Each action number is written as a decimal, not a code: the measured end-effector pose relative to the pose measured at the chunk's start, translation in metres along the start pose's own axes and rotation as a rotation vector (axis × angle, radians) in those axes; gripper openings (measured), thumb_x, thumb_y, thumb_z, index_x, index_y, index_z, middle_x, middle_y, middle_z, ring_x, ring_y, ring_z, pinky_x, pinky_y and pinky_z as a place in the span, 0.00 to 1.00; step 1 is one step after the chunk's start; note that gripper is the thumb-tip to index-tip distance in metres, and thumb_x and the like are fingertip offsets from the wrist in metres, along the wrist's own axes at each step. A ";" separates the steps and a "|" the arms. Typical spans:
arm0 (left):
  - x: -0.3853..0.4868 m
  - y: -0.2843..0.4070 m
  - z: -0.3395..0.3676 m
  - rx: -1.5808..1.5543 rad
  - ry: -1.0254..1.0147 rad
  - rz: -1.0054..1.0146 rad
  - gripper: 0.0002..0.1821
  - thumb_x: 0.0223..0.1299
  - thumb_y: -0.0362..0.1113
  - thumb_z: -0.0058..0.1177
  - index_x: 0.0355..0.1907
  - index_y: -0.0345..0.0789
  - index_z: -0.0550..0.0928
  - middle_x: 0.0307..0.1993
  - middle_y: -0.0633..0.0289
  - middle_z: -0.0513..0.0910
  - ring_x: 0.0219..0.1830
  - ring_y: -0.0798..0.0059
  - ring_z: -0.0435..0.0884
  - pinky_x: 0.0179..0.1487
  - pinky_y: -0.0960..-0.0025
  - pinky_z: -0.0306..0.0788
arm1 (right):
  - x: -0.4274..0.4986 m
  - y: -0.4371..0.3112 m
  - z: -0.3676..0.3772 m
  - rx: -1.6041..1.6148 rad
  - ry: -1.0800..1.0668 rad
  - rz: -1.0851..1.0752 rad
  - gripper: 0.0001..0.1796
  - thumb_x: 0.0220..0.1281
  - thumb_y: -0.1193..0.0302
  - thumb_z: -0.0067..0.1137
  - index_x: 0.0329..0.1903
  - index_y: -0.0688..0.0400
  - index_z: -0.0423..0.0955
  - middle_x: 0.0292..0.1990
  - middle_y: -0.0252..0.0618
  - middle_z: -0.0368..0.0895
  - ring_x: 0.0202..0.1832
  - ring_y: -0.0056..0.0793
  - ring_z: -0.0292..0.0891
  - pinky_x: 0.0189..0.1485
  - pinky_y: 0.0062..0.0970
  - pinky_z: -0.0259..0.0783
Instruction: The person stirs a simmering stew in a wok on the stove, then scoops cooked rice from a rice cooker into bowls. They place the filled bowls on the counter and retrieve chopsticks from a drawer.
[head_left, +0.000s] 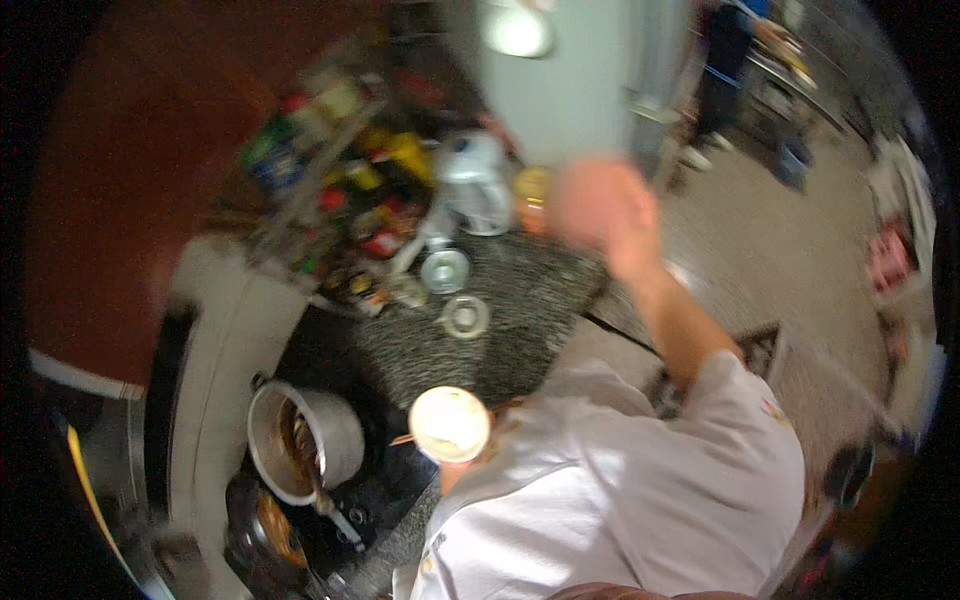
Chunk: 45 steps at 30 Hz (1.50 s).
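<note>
A round, pale bowl (450, 424) with white contents, washed out by glare, is held from below by my left hand (454, 475), which is mostly hidden under it. A thin brown stick or pair of sticks (403, 440) pokes out beside the bowl. My right hand (606, 204) is stretched forward and heavily blurred, so its fingers cannot be read. Just left of it in the picture stands a jar with a yellow lid (532, 196). A deep metal pot (341, 435) with dark contents and a long-handled utensil (337, 520) sits on the dark stove at lower left.
A grey stone counter (517, 300) holds a glass vessel (445, 271), a round whitish lid or dish (465, 316), a plastic bag (476, 180) and many colourful packets. Beside the pot is a dark pan (251, 525). Beyond are a pale refrigerator (559, 97) and another person (724, 75).
</note>
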<state>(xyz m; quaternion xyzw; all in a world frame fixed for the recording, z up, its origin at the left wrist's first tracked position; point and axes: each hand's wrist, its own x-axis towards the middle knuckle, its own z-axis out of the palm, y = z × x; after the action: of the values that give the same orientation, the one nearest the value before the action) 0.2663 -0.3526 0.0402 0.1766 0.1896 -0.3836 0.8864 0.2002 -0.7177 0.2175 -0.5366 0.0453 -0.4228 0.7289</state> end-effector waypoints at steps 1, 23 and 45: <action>-0.005 -0.001 -0.001 -0.014 -0.015 0.022 0.32 0.65 0.60 0.33 0.62 0.38 0.67 0.61 0.54 0.69 0.61 0.55 0.69 0.63 0.51 0.65 | 0.008 -0.009 0.003 -0.202 -0.018 -0.069 0.07 0.65 0.71 0.49 0.41 0.61 0.71 0.29 0.35 0.77 0.27 0.19 0.71 0.32 0.22 0.71; -0.133 -0.053 -0.030 -0.290 0.150 0.592 0.32 0.65 0.59 0.35 0.61 0.39 0.68 0.60 0.55 0.70 0.60 0.57 0.70 0.62 0.52 0.66 | 0.281 0.222 0.320 -1.018 -0.387 -0.699 0.16 0.65 0.59 0.51 0.50 0.54 0.75 0.42 0.41 0.79 0.45 0.36 0.76 0.48 0.35 0.71; -0.140 -0.103 -0.012 -0.375 0.195 0.707 0.31 0.64 0.59 0.36 0.61 0.40 0.69 0.60 0.56 0.71 0.60 0.58 0.71 0.62 0.52 0.67 | 0.296 0.221 0.308 -1.158 -0.443 -0.630 0.14 0.62 0.63 0.56 0.49 0.52 0.77 0.40 0.41 0.82 0.42 0.34 0.79 0.44 0.30 0.73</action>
<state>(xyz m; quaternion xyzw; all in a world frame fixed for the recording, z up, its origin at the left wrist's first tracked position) 0.0979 -0.3273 0.0784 0.1021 0.2671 0.0042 0.9582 0.6748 -0.6710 0.2801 -0.9002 -0.0441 -0.4026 0.1600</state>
